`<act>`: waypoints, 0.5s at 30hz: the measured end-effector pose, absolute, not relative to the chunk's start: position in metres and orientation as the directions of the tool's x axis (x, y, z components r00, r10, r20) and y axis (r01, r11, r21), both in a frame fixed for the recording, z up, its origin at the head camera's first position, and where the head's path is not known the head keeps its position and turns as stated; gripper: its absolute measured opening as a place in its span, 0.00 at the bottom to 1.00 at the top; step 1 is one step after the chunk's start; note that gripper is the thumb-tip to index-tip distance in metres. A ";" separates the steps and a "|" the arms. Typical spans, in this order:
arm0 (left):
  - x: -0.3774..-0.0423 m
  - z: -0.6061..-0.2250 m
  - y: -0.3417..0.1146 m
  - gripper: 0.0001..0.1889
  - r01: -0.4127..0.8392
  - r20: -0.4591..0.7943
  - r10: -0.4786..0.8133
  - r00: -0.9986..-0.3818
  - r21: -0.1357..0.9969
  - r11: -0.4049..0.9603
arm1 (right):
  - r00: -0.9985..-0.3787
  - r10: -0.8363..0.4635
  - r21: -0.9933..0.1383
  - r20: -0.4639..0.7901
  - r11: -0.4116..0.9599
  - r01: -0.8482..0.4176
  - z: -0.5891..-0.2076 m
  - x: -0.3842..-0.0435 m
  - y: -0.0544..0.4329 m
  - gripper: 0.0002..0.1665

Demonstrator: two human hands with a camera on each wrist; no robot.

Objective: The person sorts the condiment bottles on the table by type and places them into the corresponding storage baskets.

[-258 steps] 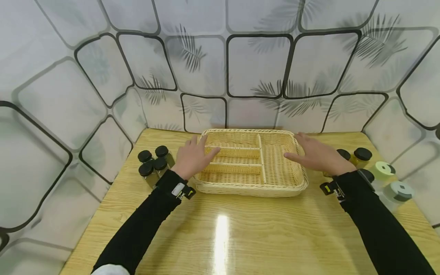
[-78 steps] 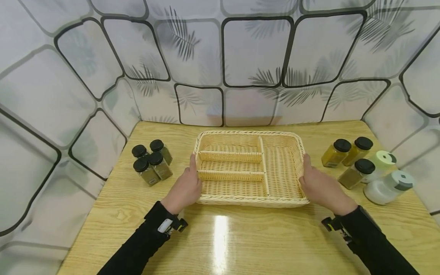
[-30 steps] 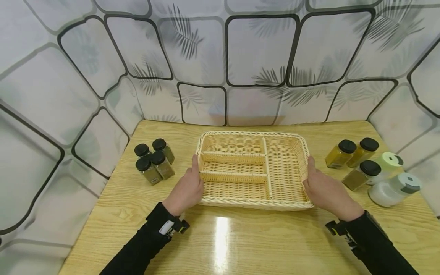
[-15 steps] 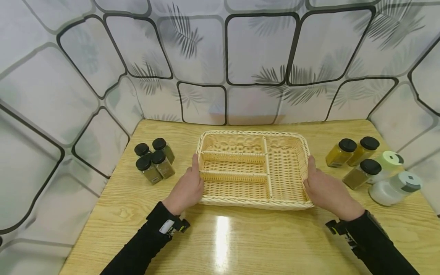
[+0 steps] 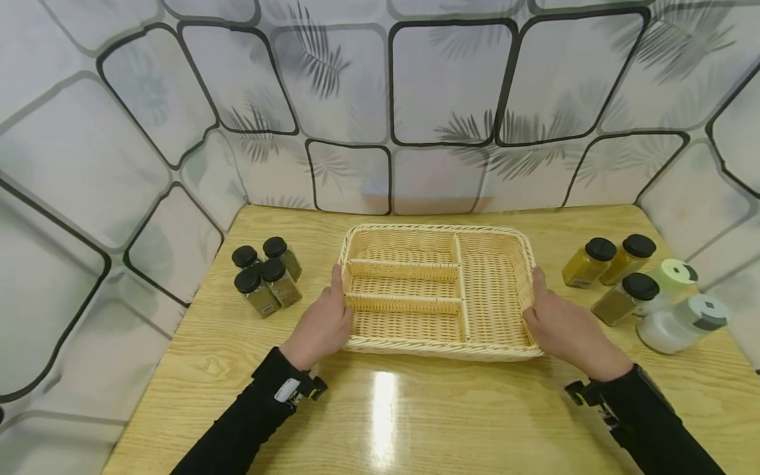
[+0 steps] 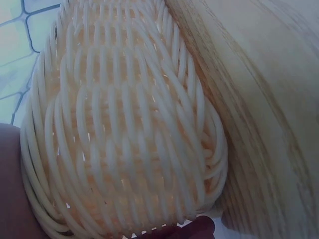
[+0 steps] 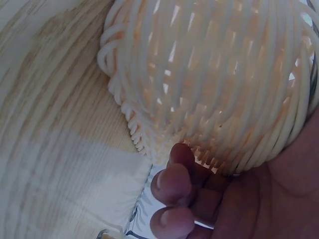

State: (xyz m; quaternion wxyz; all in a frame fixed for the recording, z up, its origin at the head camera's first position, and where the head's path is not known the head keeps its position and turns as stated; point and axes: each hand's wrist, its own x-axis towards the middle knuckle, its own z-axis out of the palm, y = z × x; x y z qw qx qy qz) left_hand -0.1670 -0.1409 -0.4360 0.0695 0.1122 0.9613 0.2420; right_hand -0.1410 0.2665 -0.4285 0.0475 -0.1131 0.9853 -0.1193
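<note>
A pale woven wicker basket [image 5: 439, 347] stands on the wooden table, with one long compartment on its right and three narrow ones on its left. My left hand [image 5: 320, 326] grips its left end, thumb along the rim. At the opposite end my right hand [image 5: 567, 331] holds the rim the same way. In the left wrist view the basket's woven side [image 6: 119, 119] fills the middle, and dark fingertips [image 6: 197, 229] show beneath it. The right wrist view has curled fingers [image 7: 172, 184] under the basket's side [image 7: 209, 74]; nothing lies inside the compartments.
Several black-capped spice jars [image 5: 276, 284] stand in a cluster at the left of the table [image 5: 285, 435]. On the right are more black-capped jars [image 5: 588, 264], a green-lidded shaker [image 5: 671, 280] and a white-lidded shaker [image 5: 677, 326]. A patterned cloth [image 5: 445, 86] closes off the back and sides.
First my hands hovered open over the basket's ends; then they took hold of them. The basket came slightly away from the back cloth, toward me. Over the last second nothing visibly moves.
</note>
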 end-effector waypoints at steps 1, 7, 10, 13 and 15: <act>-0.166 -0.436 -0.141 0.41 0.179 -0.078 0.246 -0.966 0.484 0.857 | -0.970 -0.233 -0.255 -0.071 0.944 -0.208 -0.429 -0.141 0.267 0.44; -0.165 -0.437 -0.144 0.42 0.171 -0.072 0.232 -0.970 0.474 0.864 | -0.967 -0.243 -0.269 -0.070 0.938 -0.216 -0.431 -0.141 0.268 0.44; -0.166 -0.434 -0.144 0.42 0.171 -0.068 0.226 -0.972 0.459 0.872 | -0.967 -0.245 -0.284 -0.071 0.934 -0.215 -0.430 -0.140 0.268 0.44; -0.167 -0.431 -0.142 0.43 0.161 -0.067 0.213 -0.975 0.448 0.879 | -0.968 -0.239 -0.289 -0.080 0.935 -0.207 -0.428 -0.139 0.268 0.44; -0.167 -0.429 -0.142 0.43 0.151 -0.067 0.201 -0.977 0.443 0.884 | -0.968 -0.236 -0.286 -0.087 0.937 -0.202 -0.428 -0.140 0.269 0.43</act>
